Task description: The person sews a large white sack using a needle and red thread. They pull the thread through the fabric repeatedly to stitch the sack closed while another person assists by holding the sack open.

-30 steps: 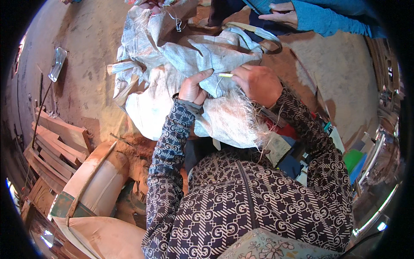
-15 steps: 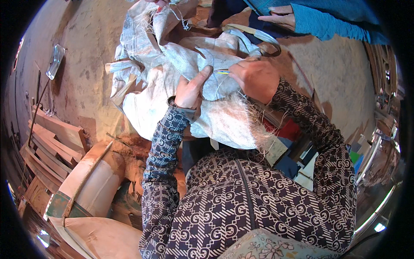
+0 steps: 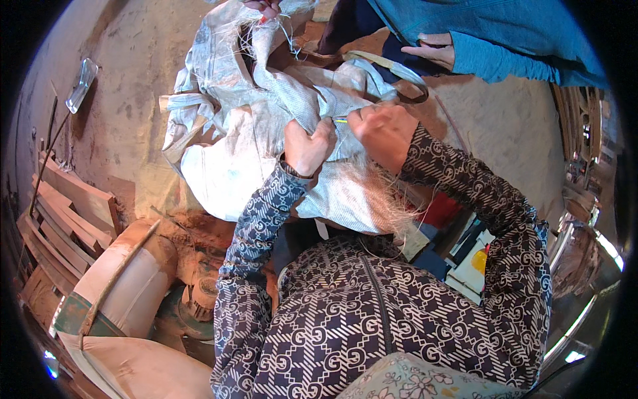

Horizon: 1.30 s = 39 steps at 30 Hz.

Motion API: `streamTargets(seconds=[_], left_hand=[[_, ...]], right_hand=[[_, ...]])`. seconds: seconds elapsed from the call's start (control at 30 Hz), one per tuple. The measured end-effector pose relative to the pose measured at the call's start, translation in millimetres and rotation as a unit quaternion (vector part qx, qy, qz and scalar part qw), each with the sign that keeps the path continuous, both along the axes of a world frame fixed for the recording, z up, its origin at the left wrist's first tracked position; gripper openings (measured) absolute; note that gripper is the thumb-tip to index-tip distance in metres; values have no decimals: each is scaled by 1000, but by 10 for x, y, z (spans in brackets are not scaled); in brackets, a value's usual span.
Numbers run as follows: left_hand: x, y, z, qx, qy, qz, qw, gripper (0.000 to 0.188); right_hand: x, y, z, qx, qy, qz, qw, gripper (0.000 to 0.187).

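Note:
A large woven white sack (image 3: 229, 156), wrinkled and stained with reddish dust, spreads out before me. My left hand (image 3: 309, 146) is closed on a fold of its cloth, thumb pointing up. Just to the right, my right hand (image 3: 385, 135) is a fist around a thin yellow-and-blue strip (image 3: 341, 120), whose end sticks out toward the left hand; its kind is unclear. Frayed fibres (image 3: 399, 206) hang from the sack's right edge. At the top, another person's hand (image 3: 266, 6) grips the sack's far edge, with something small and red beside its fingers.
A person in a blue sleeve (image 3: 498, 58) is at the upper right, one hand (image 3: 430, 53) lowered. Wooden boards (image 3: 70, 213) pile up at the left. Nearer lie a bulging pale bag (image 3: 133, 272) and a dusty motor-like machine (image 3: 196, 302). More timber (image 3: 581, 126) stands at the right.
My hands have come closer together, and less of the yellow-and-blue strip shows between them. The sack cloth is bunched up more at my left hand.

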State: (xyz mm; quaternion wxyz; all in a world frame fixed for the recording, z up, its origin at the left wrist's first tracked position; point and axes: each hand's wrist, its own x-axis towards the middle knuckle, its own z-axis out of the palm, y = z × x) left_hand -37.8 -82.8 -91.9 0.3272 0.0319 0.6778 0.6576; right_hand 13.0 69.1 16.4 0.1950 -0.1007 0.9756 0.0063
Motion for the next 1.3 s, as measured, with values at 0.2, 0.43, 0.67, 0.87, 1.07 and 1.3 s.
streamTargets(seconds=[0.2,0.43,0.67,0.87,1.07,1.3], left_hand=[[39,-19,5,-60,97,-56,992,17],[134,8,-109,-54,230,-34,971,25],[106,-8,-72,-41,266,-61,961,25],[132,-52,-198,-33,255,-59,965,25],[122,-127,-202,159,-201,66,964,20],[151,-228,-97,84,-174,53,980,10]], right_hand=[[53,-52,-189,-5,-4,11,1000,11],[111,241,-648,-308,-55,-173,934,16],[149,284,-837,-392,-116,-217,886,19],[146,90,-478,-117,-16,-30,993,15],[-18,94,-382,-166,20,-97,981,15],[-49,136,-260,-76,96,66,990,8]])
